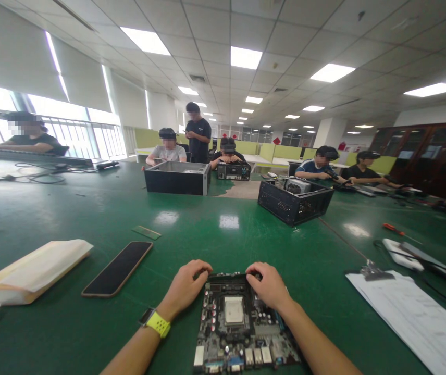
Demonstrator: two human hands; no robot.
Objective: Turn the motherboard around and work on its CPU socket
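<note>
A motherboard [242,333] lies on the green table in front of me, its row of ports towards me. In the middle of the board sits a processor [233,311] with a pale metal top. My left hand [186,286], with a watch on a yellow-green band at the wrist, is closed with thumb and fingers at the board's far left corner. Opposite it, my right hand [270,285] curls its fingers at the far right corner, the forearm covering part of the board's right side. A dark strip runs along the far edge between the hands; fingertips are partly hidden.
On the left lie a phone [117,270], a tissue pack [31,271] and a thin green strip [146,232]. A clipboard with papers [410,317] and a screwdriver [400,232] are right. Computer cases [295,200] stand further back, with several people around the table.
</note>
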